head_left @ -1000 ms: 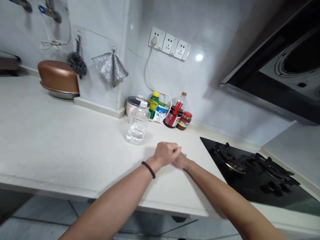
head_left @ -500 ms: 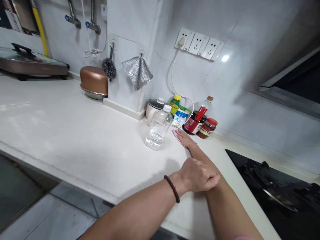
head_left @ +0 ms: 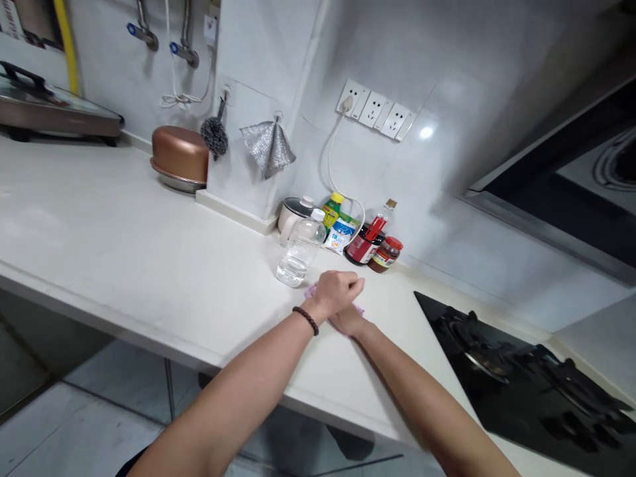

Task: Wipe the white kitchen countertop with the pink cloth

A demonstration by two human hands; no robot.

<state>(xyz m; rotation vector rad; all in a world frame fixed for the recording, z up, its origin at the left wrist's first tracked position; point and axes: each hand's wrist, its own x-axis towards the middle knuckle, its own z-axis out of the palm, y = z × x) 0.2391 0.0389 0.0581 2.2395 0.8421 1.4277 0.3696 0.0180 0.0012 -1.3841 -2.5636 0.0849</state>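
One pink cloth (head_left: pixel 309 291) lies flat on the pale surface (head_left: pixel 149 245), its left corner showing just beside the foot of the clear bottle (head_left: pixel 301 253), and most of it is hidden under the hands. The left hand (head_left: pixel 339 291), with one dark bracelet (head_left: pixel 306 320) at its wrist, is curled into a loose fist, and I see nothing in it; the right hand (head_left: pixel 347 320) lies partly beneath it on the cloth, its fingers covered, so I cannot tell whether they are spread or gripping. The cloth should be light, soft and hard to break (slippery only if wet, which I can't judge), best pressed with a flat palm or pinched by a free corner. Counting from the left: one lidded electric pan (head_left: pixel 59 119), two valves (head_left: pixel 185 54) on the wall, one copper-coloured pan (head_left: pixel 179 151), one scrubber (head_left: pixel 214 136), one silver cloth (head_left: pixel 268 146), one small lidded pot (head_left: pixel 287 218), that one clear bottle, one yellow-capped bottle (head_left: pixel 330 213), one blue-and-white packet (head_left: pixel 340 236), three sockets (head_left: pixel 372 109), one red-labelled jar (head_left: pixel 362 248), one brown-capped bottle (head_left: pixel 386 215), one red-lidded jar (head_left: pixel 385 256), one black hob (head_left: pixel 501 397) showing two burners, one range hood (head_left: pixel 536 218).
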